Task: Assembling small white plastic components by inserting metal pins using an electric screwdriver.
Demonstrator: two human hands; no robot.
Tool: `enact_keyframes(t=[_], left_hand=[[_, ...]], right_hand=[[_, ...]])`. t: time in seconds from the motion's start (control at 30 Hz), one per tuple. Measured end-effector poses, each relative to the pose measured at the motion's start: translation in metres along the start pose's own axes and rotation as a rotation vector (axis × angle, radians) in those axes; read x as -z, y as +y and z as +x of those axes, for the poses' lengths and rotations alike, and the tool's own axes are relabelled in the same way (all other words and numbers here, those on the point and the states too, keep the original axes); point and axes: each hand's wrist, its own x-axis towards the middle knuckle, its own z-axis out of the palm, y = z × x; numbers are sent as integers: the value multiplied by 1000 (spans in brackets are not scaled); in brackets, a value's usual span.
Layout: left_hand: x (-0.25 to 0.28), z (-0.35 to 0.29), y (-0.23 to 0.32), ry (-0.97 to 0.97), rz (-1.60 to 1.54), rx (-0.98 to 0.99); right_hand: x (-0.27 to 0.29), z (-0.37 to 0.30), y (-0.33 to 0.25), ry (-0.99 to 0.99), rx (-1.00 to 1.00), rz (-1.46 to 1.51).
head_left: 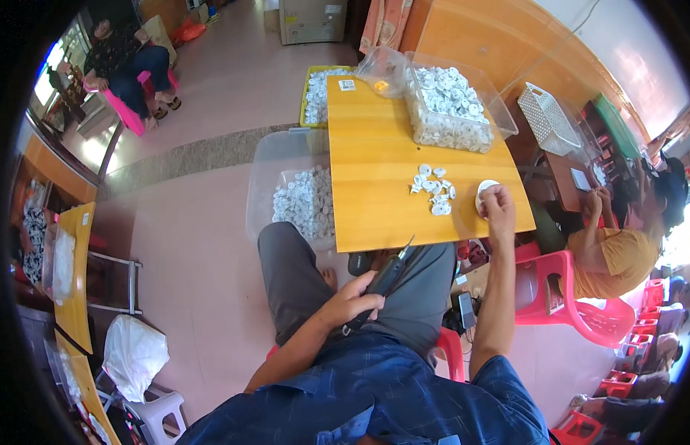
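Your left hand (355,300) grips the dark tool (389,275), lower centre; your right hand (499,208) touches a white disc (481,191), hold unclear. Sweeping left could scatter the small white pieces (441,209).

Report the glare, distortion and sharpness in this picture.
Head view: bright glare on the floor at far left; head view: fisheye distortion tilts the red plastic seats at the right rim; head view: the electric screwdriver in the left hand looks reasonably sharp.
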Motion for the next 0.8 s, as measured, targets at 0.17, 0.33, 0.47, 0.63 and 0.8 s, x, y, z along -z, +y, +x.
enact_keyframes(t=[0.17, 0.33, 0.47, 0.63, 0.8], left_hand=[[-2, -1, -3, 52, -146, -39], [-3, 2, -9, 82, -71, -91], [-4, 3, -9, 89, -44, -156], [-3, 1, -4, 136, 34, -151], [3, -1, -1, 83, -127, -132]], right_hand=[[-66, -54, -2, -172, -190, 366], [-103, -84, 12, -274, -338, 544], [-112, -87, 12, -293, -372, 615], [-120, -88, 13, -277, -293, 621], [-123, -90, 14, -269, -311, 578]])
